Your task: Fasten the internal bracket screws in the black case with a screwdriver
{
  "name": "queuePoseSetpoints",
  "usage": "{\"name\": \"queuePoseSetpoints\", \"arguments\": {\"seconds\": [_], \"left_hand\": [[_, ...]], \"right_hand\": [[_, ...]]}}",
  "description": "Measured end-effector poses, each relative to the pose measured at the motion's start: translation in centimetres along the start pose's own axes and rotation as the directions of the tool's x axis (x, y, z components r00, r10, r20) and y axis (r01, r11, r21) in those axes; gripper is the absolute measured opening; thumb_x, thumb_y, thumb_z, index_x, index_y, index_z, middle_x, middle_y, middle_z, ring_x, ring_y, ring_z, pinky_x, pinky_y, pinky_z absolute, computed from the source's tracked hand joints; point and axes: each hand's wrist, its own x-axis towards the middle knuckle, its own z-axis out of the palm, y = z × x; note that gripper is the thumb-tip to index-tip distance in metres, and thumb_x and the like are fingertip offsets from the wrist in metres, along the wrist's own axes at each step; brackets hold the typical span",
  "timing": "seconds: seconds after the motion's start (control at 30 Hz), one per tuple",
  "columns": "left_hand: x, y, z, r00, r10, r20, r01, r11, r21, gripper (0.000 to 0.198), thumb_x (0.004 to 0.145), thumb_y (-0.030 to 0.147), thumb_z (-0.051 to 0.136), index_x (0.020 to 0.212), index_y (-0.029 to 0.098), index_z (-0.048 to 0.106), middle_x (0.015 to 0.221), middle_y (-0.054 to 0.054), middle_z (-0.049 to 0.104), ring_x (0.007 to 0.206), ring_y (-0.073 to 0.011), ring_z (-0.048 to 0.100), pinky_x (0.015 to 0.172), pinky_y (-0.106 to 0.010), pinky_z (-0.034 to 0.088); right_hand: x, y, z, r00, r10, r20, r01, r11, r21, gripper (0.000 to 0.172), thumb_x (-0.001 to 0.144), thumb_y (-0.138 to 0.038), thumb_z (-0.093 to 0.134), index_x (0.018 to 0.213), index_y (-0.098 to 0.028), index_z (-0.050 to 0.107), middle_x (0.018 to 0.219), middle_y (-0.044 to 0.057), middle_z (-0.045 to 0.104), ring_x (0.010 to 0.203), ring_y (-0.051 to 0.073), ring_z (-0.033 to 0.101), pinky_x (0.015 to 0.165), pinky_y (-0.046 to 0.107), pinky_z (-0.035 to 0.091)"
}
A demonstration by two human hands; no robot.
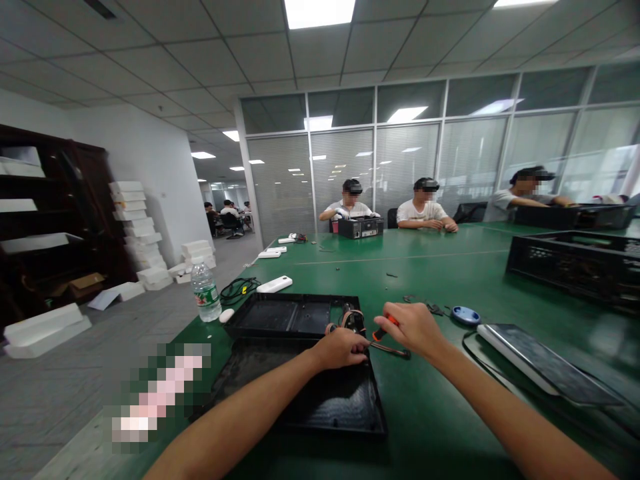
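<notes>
My right hand [411, 325] is wrapped round the orange and black handle of a screwdriver [384, 329]. The shaft points down and left, toward the fingers of my left hand [344, 348]. Those fingers are pinched together at the right edge of a black plastic casing; what they grip is hidden. The casing lies opened out in two shallow trays, a far one [285, 315] and a near one [340, 403]. Bundled wires [354, 320] rise by the far tray's right end, and a cable end [397, 351] sticks out to the right beneath the screwdriver.
A water bottle [206, 293], black cable [237, 291] and white power strip [275, 285] stand left on the green table. Right are a blue round dish [465, 315], a flat dark-screened device [550, 363] and a black computer case [575, 270]. Several people sit across the table.
</notes>
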Motion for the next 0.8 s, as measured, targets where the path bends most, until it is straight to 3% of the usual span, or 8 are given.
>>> {"name": "queuePoseSetpoints", "arguments": {"seconds": [0.2, 0.3, 0.4, 0.47, 0.57, 0.63, 0.7, 0.8], "left_hand": [[-0.1, -0.3, 0.3, 0.999, -0.013, -0.031, 0.012, 1.000, -0.023, 0.011, 0.074, 0.022, 0.062, 0.082, 0.015, 0.062, 0.072, 0.001, 0.061, 0.067, -0.0100, 0.056, 0.067, -0.017, 0.040], [-0.2, -0.3, 0.4, 0.999, -0.016, -0.028, 0.015, 0.999, -0.036, 0.012, 0.073, 0.021, 0.062, 0.084, 0.015, 0.062, 0.074, 0.000, 0.062, 0.067, -0.0100, 0.056, 0.067, -0.017, 0.041], [-0.2, -0.3, 0.1, 1.000, -0.005, -0.019, 0.004, 0.998, -0.060, 0.016, 0.074, 0.021, 0.062, 0.088, 0.014, 0.062, 0.075, -0.001, 0.063, 0.066, -0.0101, 0.057, 0.066, -0.017, 0.041], [-0.3, -0.2, -0.4, 1.000, 0.013, 0.000, -0.013, 0.998, -0.059, 0.018, 0.074, 0.022, 0.062, 0.090, 0.015, 0.063, 0.076, -0.001, 0.063, 0.068, -0.0110, 0.057, 0.067, -0.018, 0.041], [-0.7, 0.1, -1.5, 0.997, 0.048, 0.068, -0.048, 0.999, 0.001, 0.018, 0.074, 0.020, 0.063, 0.092, 0.017, 0.064, 0.081, -0.002, 0.065, 0.078, -0.0143, 0.059, 0.075, -0.021, 0.041], [-1.2, 0.2, -2.4, 0.989, 0.059, 0.133, -0.066, 0.997, 0.043, 0.018, 0.073, 0.017, 0.063, 0.090, 0.020, 0.064, 0.085, -0.002, 0.066, 0.083, -0.0160, 0.059, 0.078, -0.023, 0.040], [-2.0, 0.2, -3.3, 0.976, 0.042, 0.214, -0.056, 0.997, 0.059, 0.018, 0.072, 0.014, 0.063, 0.089, 0.020, 0.065, 0.085, -0.001, 0.067, 0.081, -0.0157, 0.060, 0.076, -0.023, 0.041], [-3.4, 0.2, -4.5, 0.939, -0.025, 0.343, -0.002, 0.997, 0.080, 0.018, 0.070, 0.011, 0.064, 0.086, 0.020, 0.065, 0.079, 0.000, 0.067, 0.072, -0.0147, 0.060, 0.068, -0.021, 0.043]], "right_hand": [[0.1, -0.1, -0.3, 0.993, -0.074, 0.097, 0.059, 0.987, 0.151, 0.022, 0.088, -0.033, 0.038, 0.087, -0.018, 0.053, 0.064, 0.001, 0.059, 0.056, 0.014, 0.053, 0.055, 0.024, 0.032], [0.0, 0.5, 0.4, 0.997, -0.001, 0.078, -0.014, 0.983, 0.186, 0.022, 0.086, -0.036, 0.043, 0.078, -0.019, 0.054, 0.057, -0.001, 0.056, 0.049, 0.013, 0.050, 0.052, 0.024, 0.032], [-0.3, 1.5, 1.0, 0.992, 0.121, -0.025, -0.111, 0.961, 0.254, 0.025, 0.084, -0.039, 0.047, 0.070, -0.020, 0.053, 0.055, -0.001, 0.056, 0.048, 0.012, 0.050, 0.051, 0.024, 0.035], [-0.5, 2.2, 1.2, 0.971, 0.216, -0.100, -0.161, 0.906, 0.392, 0.025, 0.086, -0.038, 0.044, 0.072, -0.019, 0.052, 0.060, 0.001, 0.059, 0.053, 0.013, 0.054, 0.054, 0.024, 0.041], [-0.6, 3.1, 1.3, 0.918, 0.360, -0.166, -0.174, 0.742, 0.647, 0.021, 0.089, -0.037, 0.039, 0.080, -0.020, 0.046, 0.070, 0.004, 0.063, 0.060, 0.015, 0.059, 0.055, 0.026, 0.046], [-0.6, 3.4, 1.4, 0.889, 0.414, -0.197, -0.165, 0.690, 0.705, 0.017, 0.090, -0.036, 0.039, 0.083, -0.021, 0.042, 0.071, 0.003, 0.062, 0.059, 0.014, 0.058, 0.052, 0.025, 0.047], [-0.4, 3.1, 1.4, 0.903, 0.365, -0.227, -0.151, 0.764, 0.628, 0.015, 0.089, -0.035, 0.041, 0.083, -0.021, 0.043, 0.069, 0.002, 0.059, 0.058, 0.013, 0.056, 0.054, 0.025, 0.045], [-0.3, 1.8, 1.6, 0.989, 0.080, -0.121, -0.024, 0.911, 0.412, 0.019, 0.089, -0.033, 0.041, 0.078, -0.019, 0.049, 0.068, 0.003, 0.055, 0.061, 0.014, 0.051, 0.058, 0.026, 0.041]]}}
